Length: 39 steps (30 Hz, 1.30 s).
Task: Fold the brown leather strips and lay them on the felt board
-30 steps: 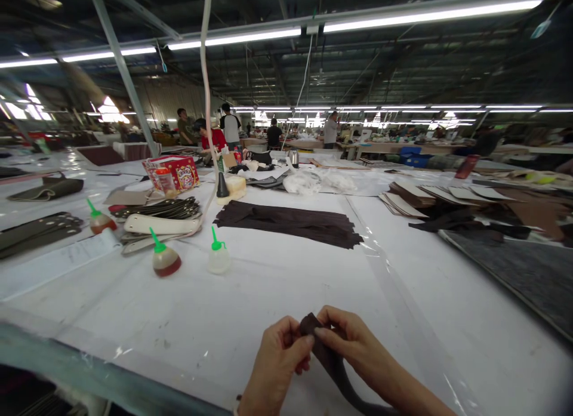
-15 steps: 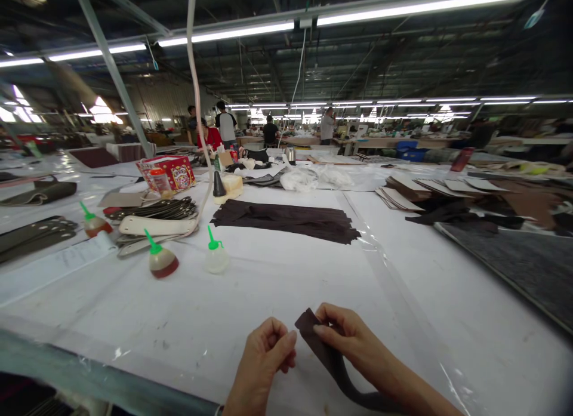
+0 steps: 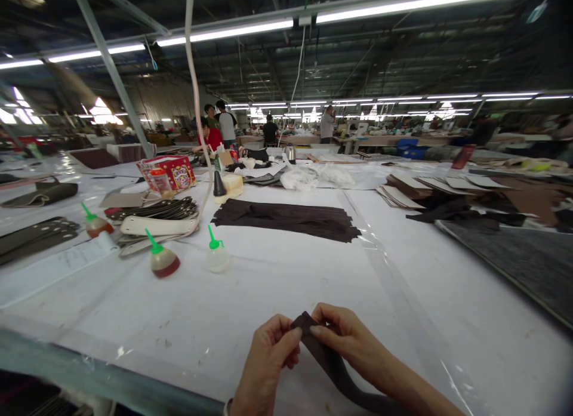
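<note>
A dark brown leather strip (image 3: 329, 365) lies across the near edge of the white table (image 3: 277, 284), its far end lifted between my hands. My left hand (image 3: 268, 359) pinches that end from the left with thumb and fingers closed. From the right, my right hand (image 3: 347, 338) grips the same end, its fingers curled over the strip. The strip's other end trails toward the lower right under my right forearm. A row of similar dark strips (image 3: 286, 218) is laid out flat farther back on the table.
Green-capped glue bottles stand to the left: one (image 3: 162, 259), another (image 3: 217, 255), a third (image 3: 95, 222). Pale and dark straps (image 3: 156, 219) lie behind them. Stacked leather pieces (image 3: 430, 192) and a dark mat (image 3: 514, 261) are at the right. People stand at far tables.
My left hand let go of the strip's end half a second ago, then closed on it again. The right hand kept its hold throughout.
</note>
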Motion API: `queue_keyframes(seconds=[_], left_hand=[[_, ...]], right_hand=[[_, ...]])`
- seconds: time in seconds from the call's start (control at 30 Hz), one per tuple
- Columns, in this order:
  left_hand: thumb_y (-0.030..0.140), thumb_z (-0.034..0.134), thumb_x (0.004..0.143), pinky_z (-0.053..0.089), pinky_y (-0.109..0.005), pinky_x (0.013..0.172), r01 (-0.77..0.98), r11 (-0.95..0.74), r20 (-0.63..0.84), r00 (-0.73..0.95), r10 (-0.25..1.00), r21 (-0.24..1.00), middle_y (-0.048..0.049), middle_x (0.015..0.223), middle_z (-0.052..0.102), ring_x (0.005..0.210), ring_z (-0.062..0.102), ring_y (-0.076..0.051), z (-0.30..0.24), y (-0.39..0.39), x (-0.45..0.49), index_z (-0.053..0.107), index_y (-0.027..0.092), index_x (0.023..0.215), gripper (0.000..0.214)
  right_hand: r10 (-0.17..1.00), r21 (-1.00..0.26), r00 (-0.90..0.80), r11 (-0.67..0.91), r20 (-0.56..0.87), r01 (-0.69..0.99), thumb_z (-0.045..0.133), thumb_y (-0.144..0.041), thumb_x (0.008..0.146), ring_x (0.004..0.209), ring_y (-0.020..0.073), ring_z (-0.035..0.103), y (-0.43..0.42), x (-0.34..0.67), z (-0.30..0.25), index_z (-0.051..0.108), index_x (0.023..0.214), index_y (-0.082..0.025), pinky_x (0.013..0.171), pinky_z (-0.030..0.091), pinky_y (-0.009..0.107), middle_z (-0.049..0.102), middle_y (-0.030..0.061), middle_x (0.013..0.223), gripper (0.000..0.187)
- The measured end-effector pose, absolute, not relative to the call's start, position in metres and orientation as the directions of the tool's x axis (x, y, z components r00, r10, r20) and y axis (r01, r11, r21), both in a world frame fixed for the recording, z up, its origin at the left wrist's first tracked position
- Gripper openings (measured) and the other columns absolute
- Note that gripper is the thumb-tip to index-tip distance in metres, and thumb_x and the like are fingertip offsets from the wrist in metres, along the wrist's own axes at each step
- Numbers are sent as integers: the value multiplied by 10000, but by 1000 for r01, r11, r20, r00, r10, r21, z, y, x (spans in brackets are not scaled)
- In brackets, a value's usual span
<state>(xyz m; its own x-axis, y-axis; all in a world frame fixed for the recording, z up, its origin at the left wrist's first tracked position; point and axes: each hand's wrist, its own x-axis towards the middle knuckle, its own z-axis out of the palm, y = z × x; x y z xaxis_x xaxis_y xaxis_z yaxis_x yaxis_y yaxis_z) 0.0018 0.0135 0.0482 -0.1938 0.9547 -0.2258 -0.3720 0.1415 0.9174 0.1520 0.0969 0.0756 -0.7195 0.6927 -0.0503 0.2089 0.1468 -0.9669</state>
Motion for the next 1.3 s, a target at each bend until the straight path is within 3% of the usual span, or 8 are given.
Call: queue_keyframes(seconds=[0.13, 0.27, 0.37, 0.5, 0.67, 0.87, 1.03, 1.3], left_hand=[[507, 711, 720, 278, -216, 511, -372, 137, -234, -229, 945, 918, 55, 528, 460, 505, 369, -79, 46, 9, -5, 460, 188, 649, 412], [519, 670, 769, 340, -212, 549, -320, 93, -203, -329, 922, 943, 45, 606, 503, 563, 448, -92, 51, 5, -11, 487, 187, 701, 385], [568, 690, 732, 337, -215, 523, -266, 142, -214, -267, 940, 954, 19, 638, 562, 563, 500, -107, 53, 7, -9, 566, 171, 793, 420], [519, 749, 665, 311, -221, 505, -221, 144, -182, -161, 970, 964, 6, 559, 562, 516, 485, -106, 46, 11, -6, 567, 158, 683, 405], [447, 732, 692, 305, -216, 518, -213, 160, -208, -228, 951, 964, 23, 537, 537, 512, 454, -93, 48, 8, -11, 580, 153, 683, 331], [421, 758, 695, 323, -206, 549, -324, 203, -267, -166, 949, 924, 0, 701, 575, 608, 476, -95, 61, 1, -9, 629, 136, 869, 358], [401, 741, 706, 275, -217, 529, -370, 178, -242, -136, 961, 912, 40, 565, 490, 530, 400, -79, 53, 4, -1, 539, 154, 727, 319], [425, 707, 696, 206, -225, 497, -351, 153, -217, -150, 965, 924, 68, 493, 413, 485, 311, -72, 42, 5, 1, 469, 182, 661, 343]], right_hand=[[707, -965, -705, 146, -52, 217, 584, -446, 823, 642, 139, 412, 99, 153, 76, 511, 723, -176, 566, 330, 247, 492, -6, 674, 296], [705, -963, -707, 152, -54, 224, 574, -431, 830, 644, 136, 402, 100, 154, 76, 497, 720, -178, 565, 322, 246, 483, -6, 679, 286], [690, -961, -722, 167, -47, 222, 574, -428, 836, 637, 131, 390, 99, 152, 76, 504, 726, -173, 560, 310, 245, 483, -8, 675, 286], [684, -959, -728, 181, -38, 220, 578, -435, 841, 617, 122, 368, 98, 150, 77, 511, 729, -171, 544, 288, 239, 465, -18, 651, 295], [685, -956, -728, 190, -33, 223, 576, -448, 841, 637, 129, 380, 99, 154, 75, 500, 721, -173, 559, 298, 242, 470, -13, 671, 309], [667, -967, -744, 158, -44, 199, 566, -453, 845, 635, 129, 386, 97, 151, 74, 515, 745, -169, 564, 295, 246, 482, -12, 675, 306], [670, -966, -742, 165, -40, 201, 576, -442, 840, 616, 119, 352, 95, 149, 76, 517, 739, -167, 544, 268, 239, 444, -24, 655, 299], [654, -959, -754, 174, -59, 225, 572, -423, 826, 625, 123, 363, 94, 149, 76, 529, 751, -157, 551, 273, 248, 468, -15, 670, 280]])
